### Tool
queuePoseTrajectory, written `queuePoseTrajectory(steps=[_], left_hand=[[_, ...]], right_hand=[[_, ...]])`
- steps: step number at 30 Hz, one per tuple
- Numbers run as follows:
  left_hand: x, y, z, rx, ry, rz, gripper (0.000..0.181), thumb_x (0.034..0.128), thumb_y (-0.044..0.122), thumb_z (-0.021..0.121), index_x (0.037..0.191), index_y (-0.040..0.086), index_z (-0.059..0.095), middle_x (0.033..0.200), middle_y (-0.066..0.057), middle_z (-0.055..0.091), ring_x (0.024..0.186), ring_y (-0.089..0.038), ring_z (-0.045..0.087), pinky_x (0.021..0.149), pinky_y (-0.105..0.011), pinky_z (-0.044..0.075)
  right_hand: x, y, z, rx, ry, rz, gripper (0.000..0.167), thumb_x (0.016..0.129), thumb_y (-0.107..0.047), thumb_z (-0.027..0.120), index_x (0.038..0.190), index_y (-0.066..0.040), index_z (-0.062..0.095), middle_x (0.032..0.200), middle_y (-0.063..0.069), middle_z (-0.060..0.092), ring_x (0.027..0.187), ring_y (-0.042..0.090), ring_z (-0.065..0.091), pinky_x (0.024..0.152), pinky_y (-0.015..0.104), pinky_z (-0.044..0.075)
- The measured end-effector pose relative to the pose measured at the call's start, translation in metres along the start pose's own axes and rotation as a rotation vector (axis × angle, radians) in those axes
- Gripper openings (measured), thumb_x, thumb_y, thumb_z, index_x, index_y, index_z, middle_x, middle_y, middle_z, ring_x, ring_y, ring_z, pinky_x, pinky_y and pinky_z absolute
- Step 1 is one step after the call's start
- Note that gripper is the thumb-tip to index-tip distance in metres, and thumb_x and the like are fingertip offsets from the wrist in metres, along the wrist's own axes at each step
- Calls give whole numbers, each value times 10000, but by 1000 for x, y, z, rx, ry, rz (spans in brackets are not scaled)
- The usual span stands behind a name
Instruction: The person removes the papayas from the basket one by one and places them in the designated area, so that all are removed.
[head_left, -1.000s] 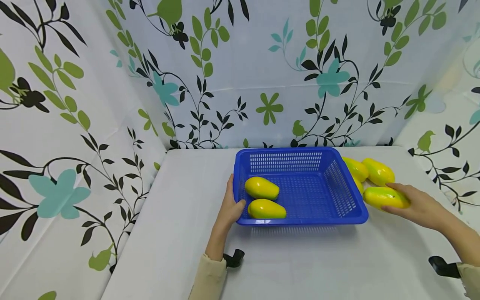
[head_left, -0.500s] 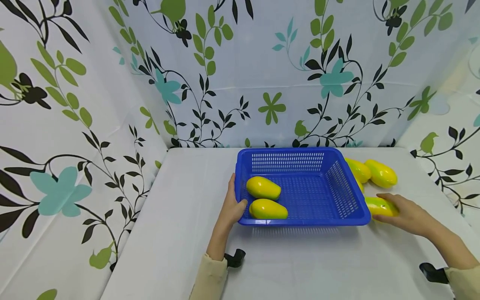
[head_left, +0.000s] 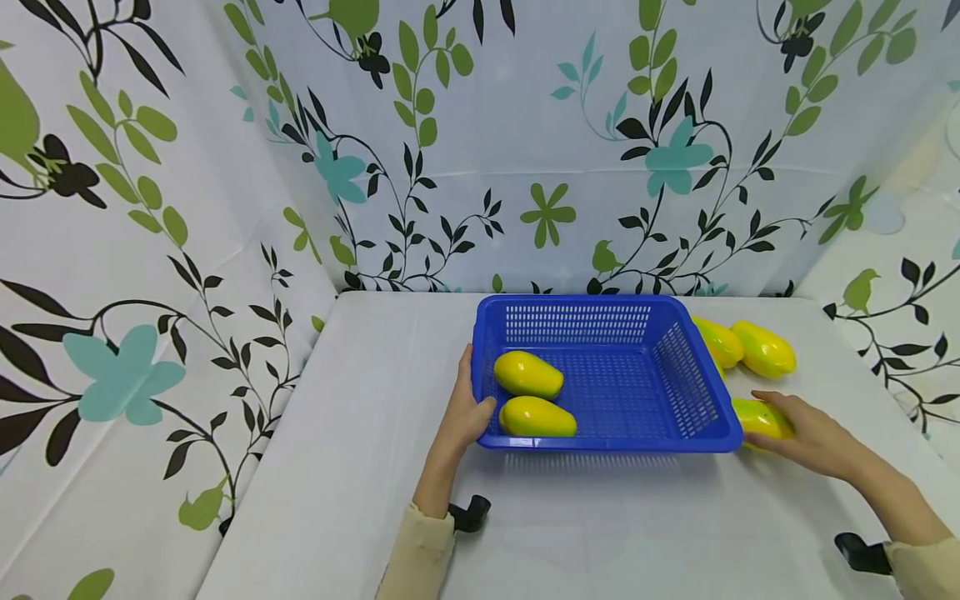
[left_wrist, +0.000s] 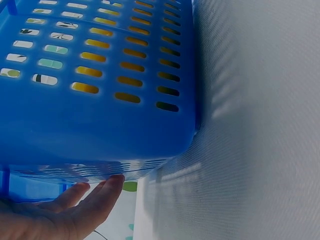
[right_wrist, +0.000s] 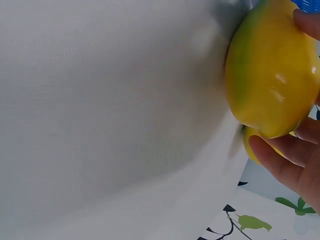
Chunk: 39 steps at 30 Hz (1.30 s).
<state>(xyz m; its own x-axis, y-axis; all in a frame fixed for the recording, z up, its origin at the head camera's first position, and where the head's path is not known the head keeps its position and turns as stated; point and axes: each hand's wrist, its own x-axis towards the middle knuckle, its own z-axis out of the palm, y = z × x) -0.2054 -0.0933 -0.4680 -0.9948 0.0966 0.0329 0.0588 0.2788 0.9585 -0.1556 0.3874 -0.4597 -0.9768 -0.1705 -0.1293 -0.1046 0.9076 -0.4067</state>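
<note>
A blue perforated basket (head_left: 607, 400) stands on the white table, with two yellow mangoes (head_left: 528, 374) (head_left: 537, 417) lying in its left part. My left hand (head_left: 462, 412) grips the basket's left side, thumb over the rim; in the left wrist view its fingers (left_wrist: 102, 200) lie along the outer wall (left_wrist: 90, 130). Just outside the basket's right front corner, my right hand (head_left: 813, 433) holds a yellow mango (head_left: 761, 418) between thumb and fingers. The right wrist view shows that mango (right_wrist: 272, 70) with green on one side, low over the table, and the hand (right_wrist: 305, 155) around it.
Behind the right hand, more yellow mangoes (head_left: 764, 349) (head_left: 718, 342) lie beside the basket's right wall, partly hidden by it. The white table (head_left: 360, 433) ends at a patterned curtain (head_left: 465, 167) at the back and sides.
My right hand has moved left with its mango, up to the basket's right front corner. The left hand keeps its grip on the basket, and the view has shifted slightly.
</note>
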Motion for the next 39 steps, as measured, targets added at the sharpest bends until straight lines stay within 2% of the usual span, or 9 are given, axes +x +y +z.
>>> queuePoseTrajectory(steps=[4,8,12,18,25,39], left_hand=[[0,-1,-1,-6,10,-2,939,776,-53,464,1593,124,36,1650,-101,94,1493,-329,145,1156,-578,158],[1,0,-2,-11,11,-2,936,782,-50,471,1593,125,38,1649,-100,100,1492,-332,146,1154,-586,159],[0,1,-3,-10,4,-5,930,791,-45,473,1594,127,35,1649,-103,98,1491,-337,149,1155,-587,158],[1,1,-2,-13,5,-7,932,793,-45,473,1595,141,37,1649,-99,103,1491,-331,157,1161,-578,156],[1,-2,-1,-19,5,-13,930,790,-42,484,1593,121,44,1646,-106,115,1492,-331,152,1165,-570,151],[-1,0,1,-5,13,-19,923,807,-38,490,1595,135,41,1648,-95,111,1493,-328,149,1159,-565,168]], right_hand=[[3,-5,-8,-6,7,-13,842,864,-455,709,1380,139,409,1273,396,481,1045,494,526,829,670,469],[5,-11,-19,-21,-4,0,845,876,-467,691,1379,147,402,1309,422,438,1128,588,457,839,712,438],[8,-17,-33,-44,-5,5,846,888,-463,680,1376,164,389,1317,428,420,1131,596,449,831,713,441],[20,-35,-54,-57,23,-41,806,904,-416,675,1392,155,381,1344,407,409,1156,582,438,863,724,420],[36,-72,-70,-4,65,-159,725,918,-337,675,1426,92,389,1387,348,429,1175,556,453,887,724,409],[88,-154,-72,-9,-3,-319,716,914,-372,676,1460,4,406,1394,256,485,1239,457,487,950,667,425]])
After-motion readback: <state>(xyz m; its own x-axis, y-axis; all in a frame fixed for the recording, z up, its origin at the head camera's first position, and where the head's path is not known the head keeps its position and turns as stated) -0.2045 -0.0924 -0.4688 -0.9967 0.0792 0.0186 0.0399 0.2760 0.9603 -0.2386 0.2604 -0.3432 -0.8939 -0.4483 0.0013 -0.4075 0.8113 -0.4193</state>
